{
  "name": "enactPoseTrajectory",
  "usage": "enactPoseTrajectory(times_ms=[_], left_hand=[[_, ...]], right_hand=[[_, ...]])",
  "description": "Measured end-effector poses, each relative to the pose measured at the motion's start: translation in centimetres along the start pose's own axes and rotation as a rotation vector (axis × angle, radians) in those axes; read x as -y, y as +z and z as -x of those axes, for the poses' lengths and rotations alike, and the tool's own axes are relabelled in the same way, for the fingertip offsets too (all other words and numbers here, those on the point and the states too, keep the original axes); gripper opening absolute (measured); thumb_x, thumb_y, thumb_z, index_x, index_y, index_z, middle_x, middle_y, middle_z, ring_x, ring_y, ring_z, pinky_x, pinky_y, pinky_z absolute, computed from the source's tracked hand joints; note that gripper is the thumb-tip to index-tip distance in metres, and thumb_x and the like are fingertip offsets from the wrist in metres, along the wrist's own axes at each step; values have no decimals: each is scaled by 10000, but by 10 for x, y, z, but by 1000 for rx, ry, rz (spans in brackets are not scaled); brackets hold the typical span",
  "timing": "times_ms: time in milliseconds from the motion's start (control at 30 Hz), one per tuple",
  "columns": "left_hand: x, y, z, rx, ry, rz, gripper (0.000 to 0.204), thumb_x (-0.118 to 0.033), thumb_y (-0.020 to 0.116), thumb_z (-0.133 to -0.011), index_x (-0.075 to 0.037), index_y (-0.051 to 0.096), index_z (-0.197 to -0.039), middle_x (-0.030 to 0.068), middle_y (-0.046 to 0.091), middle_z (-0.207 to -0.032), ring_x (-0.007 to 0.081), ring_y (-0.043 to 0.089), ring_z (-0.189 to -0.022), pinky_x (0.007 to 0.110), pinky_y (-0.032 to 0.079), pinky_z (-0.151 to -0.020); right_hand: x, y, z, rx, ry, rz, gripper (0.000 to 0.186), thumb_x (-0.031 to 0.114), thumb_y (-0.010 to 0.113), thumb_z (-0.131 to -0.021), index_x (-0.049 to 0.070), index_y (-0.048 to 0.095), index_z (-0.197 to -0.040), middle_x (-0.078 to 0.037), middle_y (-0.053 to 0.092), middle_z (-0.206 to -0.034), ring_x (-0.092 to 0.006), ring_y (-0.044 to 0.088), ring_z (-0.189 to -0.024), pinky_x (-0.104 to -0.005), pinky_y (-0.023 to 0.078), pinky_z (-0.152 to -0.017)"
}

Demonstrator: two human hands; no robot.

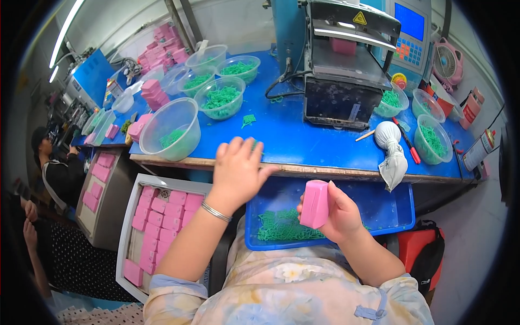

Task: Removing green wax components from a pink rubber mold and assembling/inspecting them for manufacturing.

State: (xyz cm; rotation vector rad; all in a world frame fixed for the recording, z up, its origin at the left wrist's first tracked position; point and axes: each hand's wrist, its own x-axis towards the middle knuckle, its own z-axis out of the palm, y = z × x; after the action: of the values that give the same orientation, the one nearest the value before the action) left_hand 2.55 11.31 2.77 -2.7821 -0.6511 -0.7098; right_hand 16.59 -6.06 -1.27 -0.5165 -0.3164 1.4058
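Observation:
My right hand point(344, 216) is closed around a pink block point(315, 203), holding it upright over a blue tray point(398, 208). A thin seam line runs along the side of the block. In the tray lies a heap of green lattice-like pieces point(284, 226). My left hand point(237, 169), with a silver bangle on the wrist, rests at the front edge of the blue tabletop point(319, 149). Its fingers are stretched forward and the thumb is apart. A bit of green shows at those fingertips, partly hidden. Just beyond them lies a small green lattice piece point(248, 119).
Plastic bowls point(179, 116) with green pieces stand at the back left and right. A black press point(344, 100) fills the far middle. Lower left, a white-rimmed tray point(125, 238) holds several pink blocks. A cloth-wrapped bundle point(388, 135) lies right. Another person point(57, 173) is far left.

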Motion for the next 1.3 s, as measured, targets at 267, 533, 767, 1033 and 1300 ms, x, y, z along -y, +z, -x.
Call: enactPoseTrajectory(times_ms=[267, 533, 767, 1033, 1300], left_hand=[[-34, -33, 9, 22, 236, 628, 1022, -552, 676, -652, 40, 217, -1348, 225, 259, -1384, 401, 224, -1287, 457, 195, -1048], [-72, -32, 30, -173, -4, 1383, 814, -264, 833, -571, -57, 361, -1202, 134, 442, -1202, 307, 432, -1148, 434, 359, -939], [-40, -46, 35, 13, -567, 2334, 603, -229, 717, -714, -38, 403, -1191, 108, 496, -1067, 187, 526, -797, 314, 436, -624], [-35, -71, -3, -266, -259, 1220, 850, -100, 767, -603, -44, 273, -1292, 110, 402, -1137, 205, 451, -1005, 322, 409, -857], [-58, -65, -75, 118, 310, 785, 834, -172, 779, -584, 25, 348, -1270, 191, 417, -1171, 323, 426, -1115, 342, 364, -946]], right_hand=[[1, -12, -9, 185, -72, -116, 444, 424, 328, -931, 56, 534, -1069, -132, 581, -1026, -297, 565, -933, -419, 450, -808], [31, 12, -25, 104, -205, 466, 412, 417, 423, -915, 74, 409, -1144, -93, 489, -1020, -183, 538, -866, -311, 473, -698], [180, 44, -58, -209, -217, 502, 553, 455, 327, -913, -41, 554, -1002, -132, 632, -770, -148, 599, -598, -259, 453, -526], [130, 35, 4, 215, -63, 194, 423, 270, 407, -876, -43, 452, -1158, -239, 564, -1088, -266, 631, -837, -320, 521, -645], [89, 13, 39, 338, 346, 314, 663, 109, 460, -840, 74, 101, -1397, -252, 558, -1083, -260, 652, -701, -263, 508, -496]])
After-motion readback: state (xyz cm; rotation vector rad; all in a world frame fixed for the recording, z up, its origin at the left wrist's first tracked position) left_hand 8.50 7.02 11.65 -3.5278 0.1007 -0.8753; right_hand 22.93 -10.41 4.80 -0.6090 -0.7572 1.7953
